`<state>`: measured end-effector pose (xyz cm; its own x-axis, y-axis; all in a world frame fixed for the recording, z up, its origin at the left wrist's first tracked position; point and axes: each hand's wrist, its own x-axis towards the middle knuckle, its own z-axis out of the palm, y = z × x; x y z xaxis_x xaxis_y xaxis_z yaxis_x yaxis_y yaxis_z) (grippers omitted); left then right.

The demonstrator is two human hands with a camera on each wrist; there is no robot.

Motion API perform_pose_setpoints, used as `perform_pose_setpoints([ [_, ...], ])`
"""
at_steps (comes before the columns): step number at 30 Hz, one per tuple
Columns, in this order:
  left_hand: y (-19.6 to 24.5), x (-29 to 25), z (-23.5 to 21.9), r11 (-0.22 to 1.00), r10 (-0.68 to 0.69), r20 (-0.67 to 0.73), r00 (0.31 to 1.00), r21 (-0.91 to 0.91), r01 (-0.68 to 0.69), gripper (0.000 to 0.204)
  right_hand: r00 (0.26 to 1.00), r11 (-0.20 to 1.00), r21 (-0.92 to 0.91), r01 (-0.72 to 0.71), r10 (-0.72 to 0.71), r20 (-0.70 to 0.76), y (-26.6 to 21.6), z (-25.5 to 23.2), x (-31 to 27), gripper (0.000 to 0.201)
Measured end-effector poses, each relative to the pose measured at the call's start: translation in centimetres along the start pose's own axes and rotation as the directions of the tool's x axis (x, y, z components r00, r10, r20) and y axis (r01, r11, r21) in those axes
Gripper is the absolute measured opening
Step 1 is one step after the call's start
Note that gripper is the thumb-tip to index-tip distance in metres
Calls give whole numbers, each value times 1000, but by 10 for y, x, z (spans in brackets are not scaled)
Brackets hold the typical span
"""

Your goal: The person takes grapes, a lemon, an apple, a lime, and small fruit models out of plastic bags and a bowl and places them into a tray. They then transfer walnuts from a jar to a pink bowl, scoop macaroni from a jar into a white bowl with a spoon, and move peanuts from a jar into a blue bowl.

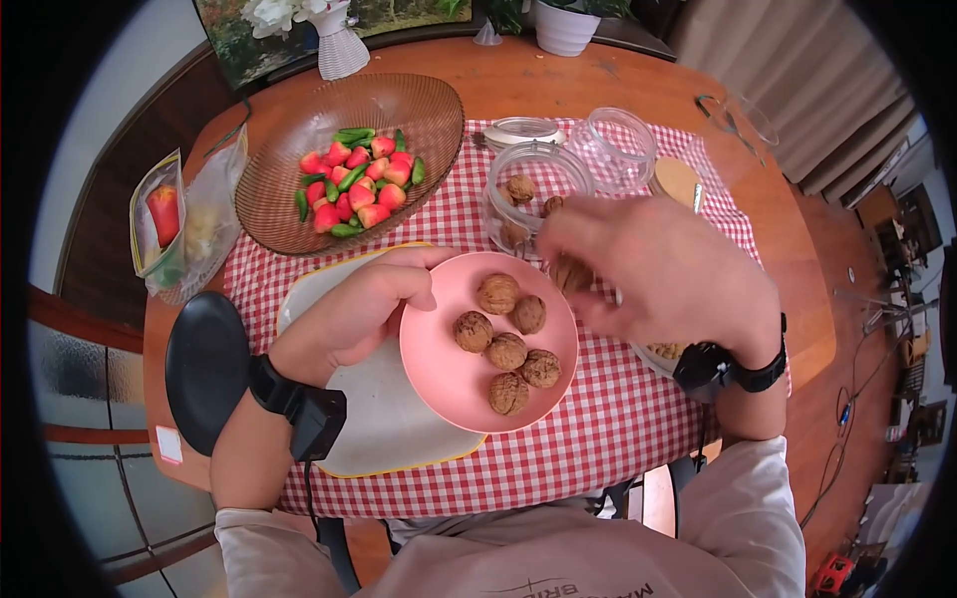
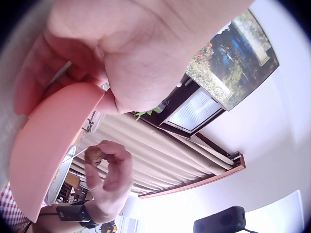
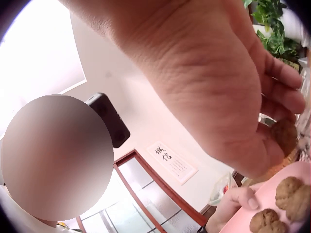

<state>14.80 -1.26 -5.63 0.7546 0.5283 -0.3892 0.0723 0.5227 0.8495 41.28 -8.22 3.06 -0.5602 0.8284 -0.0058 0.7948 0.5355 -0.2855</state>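
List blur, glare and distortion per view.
Head: fisheye bending, dark round border, right hand motion-smeared, walnuts on the plate fairly sharp. Left wrist: dark corners, lower right washed out around the black device. Right wrist: upper left blown out, gripped walnut soft and shaded, blurred disc at lower left.

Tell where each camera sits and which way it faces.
Head: on the head, facing down over the table; left hand and right hand show.
Left wrist: worn there, facing past its hand to the curtain; right hand beyond.
Right wrist: worn there, facing past its hand to the wall; left hand and head show.
Wrist views share the pink plate.
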Motion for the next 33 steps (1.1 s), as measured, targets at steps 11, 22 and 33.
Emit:
perform_pose_setpoints([
  [11,-1,0,-1,1000,-3,8,1000,14,3,60,515,964,-246,-100,-161,-842,16,-16,8,34],
  [22,0,0,-2,1000,-5,16,1000,26,5,59,567,927,-365,-85,-256,-783,5,-18,3,12],
  [33,-1,0,-2,1000,7,17,1000,12,-7,61,948,943,-169,285,-303,-92,6,23,9,27],
])
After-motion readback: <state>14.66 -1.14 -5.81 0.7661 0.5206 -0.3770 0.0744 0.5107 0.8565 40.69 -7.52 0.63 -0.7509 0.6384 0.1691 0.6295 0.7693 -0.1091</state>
